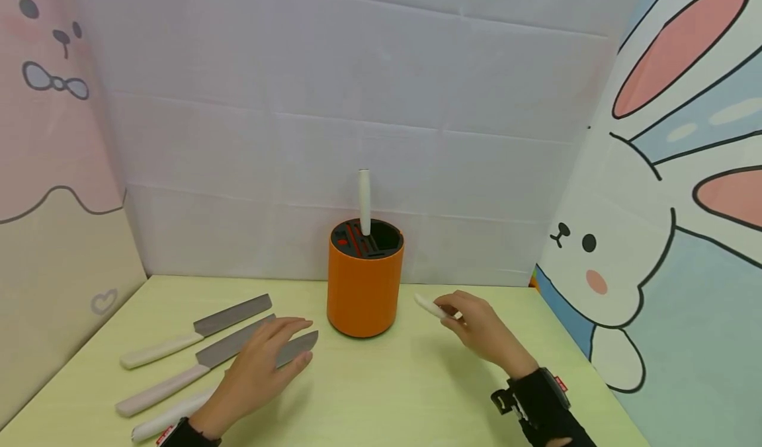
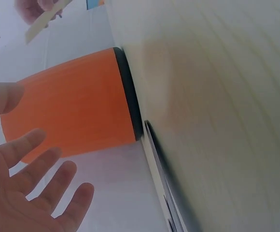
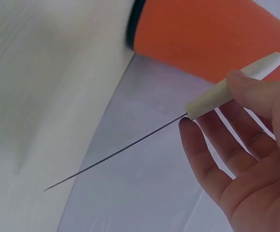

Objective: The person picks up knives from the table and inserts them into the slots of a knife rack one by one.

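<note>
My right hand [image 1: 479, 331] pinches the white handle of a knife [image 3: 212, 99] between thumb and fingers, right of the orange knife block [image 1: 364, 295]. Its blade appears edge-on as a thin dark line in the right wrist view. My left hand [image 1: 256, 371] hovers with fingers spread over the lowest of three white-handled knives on the table, partly hiding it. The upper knife [image 1: 163, 350], the middle knife [image 1: 167, 387] and the lower knife [image 1: 172, 419] lie side by side, blades toward the block. Another white handle [image 1: 365, 199] stands upright in the block's slotted black top.
The pale yellow table [image 1: 381, 394] carries the block near its back edge. Behind it hangs a white cloth backdrop [image 1: 357, 90]. A pink and cream panel [image 1: 59, 149] is at the left, a rabbit-printed panel [image 1: 708, 288] at the right.
</note>
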`<control>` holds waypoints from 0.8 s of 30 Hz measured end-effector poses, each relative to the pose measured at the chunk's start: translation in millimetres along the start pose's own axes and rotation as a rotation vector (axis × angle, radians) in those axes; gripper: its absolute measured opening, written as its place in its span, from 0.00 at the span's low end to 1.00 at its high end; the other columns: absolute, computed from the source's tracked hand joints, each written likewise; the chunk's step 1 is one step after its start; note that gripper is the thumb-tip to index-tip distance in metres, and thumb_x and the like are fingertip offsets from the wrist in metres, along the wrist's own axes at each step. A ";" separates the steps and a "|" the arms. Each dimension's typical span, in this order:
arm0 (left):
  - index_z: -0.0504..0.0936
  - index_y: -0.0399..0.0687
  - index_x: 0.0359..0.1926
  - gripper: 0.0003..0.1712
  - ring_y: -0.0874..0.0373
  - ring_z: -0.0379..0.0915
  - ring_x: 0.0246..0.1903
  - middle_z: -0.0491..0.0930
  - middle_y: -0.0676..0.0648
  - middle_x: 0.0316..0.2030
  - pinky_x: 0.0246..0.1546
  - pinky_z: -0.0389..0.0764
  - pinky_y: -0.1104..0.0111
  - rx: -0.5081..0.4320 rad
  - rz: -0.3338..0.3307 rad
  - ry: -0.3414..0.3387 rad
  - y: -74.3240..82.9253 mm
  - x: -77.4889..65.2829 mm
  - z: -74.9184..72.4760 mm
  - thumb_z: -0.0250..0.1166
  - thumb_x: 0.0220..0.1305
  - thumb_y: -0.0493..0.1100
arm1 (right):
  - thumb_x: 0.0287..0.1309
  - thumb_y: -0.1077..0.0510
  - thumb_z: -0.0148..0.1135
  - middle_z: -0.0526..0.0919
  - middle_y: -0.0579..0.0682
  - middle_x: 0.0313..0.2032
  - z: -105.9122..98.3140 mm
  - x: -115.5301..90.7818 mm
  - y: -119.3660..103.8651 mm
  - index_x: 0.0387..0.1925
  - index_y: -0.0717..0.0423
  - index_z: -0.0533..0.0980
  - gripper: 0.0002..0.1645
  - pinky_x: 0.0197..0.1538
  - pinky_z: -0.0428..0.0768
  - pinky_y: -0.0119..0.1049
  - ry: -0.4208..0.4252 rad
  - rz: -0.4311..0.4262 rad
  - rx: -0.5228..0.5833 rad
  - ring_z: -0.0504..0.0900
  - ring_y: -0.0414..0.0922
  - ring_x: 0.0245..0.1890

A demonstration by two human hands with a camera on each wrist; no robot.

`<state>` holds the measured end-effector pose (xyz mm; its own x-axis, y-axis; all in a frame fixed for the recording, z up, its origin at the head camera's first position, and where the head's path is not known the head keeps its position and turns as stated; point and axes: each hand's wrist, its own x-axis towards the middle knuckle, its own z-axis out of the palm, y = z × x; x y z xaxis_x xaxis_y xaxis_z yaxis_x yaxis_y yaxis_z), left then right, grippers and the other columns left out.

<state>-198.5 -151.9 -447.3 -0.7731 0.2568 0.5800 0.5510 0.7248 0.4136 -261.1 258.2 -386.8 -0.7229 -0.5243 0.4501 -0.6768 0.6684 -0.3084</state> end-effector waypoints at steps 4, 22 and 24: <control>0.83 0.56 0.66 0.26 0.48 0.76 0.63 0.80 0.51 0.63 0.56 0.82 0.44 0.004 0.002 0.000 -0.7 0.2 -0.2 0.75 0.69 0.50 | 0.63 0.70 0.73 0.86 0.48 0.45 -1.4 7.1 -24.1 0.57 0.57 0.83 0.21 0.41 0.87 0.32 0.050 0.028 0.089 0.87 0.44 0.43; 0.83 0.57 0.66 0.25 0.49 0.76 0.63 0.80 0.52 0.63 0.55 0.83 0.45 0.002 0.015 0.008 -2.1 -0.5 -0.4 0.75 0.69 0.50 | 0.65 0.67 0.72 0.87 0.48 0.49 18.1 31.6 -98.3 0.59 0.53 0.83 0.21 0.46 0.89 0.37 0.234 0.166 0.417 0.88 0.46 0.47; 0.83 0.57 0.66 0.26 0.49 0.76 0.63 0.80 0.52 0.63 0.56 0.83 0.46 0.002 0.021 0.011 -2.8 -0.1 0.1 0.75 0.69 0.49 | 0.66 0.67 0.72 0.87 0.48 0.49 19.5 33.2 -101.8 0.59 0.53 0.83 0.21 0.47 0.89 0.36 0.238 0.186 0.458 0.88 0.46 0.48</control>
<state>-200.0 -153.9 -448.6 -0.7579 0.2649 0.5961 0.5662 0.7209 0.3996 -218.9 162.5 -356.8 -0.8205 -0.2501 0.5140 -0.5706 0.4124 -0.7102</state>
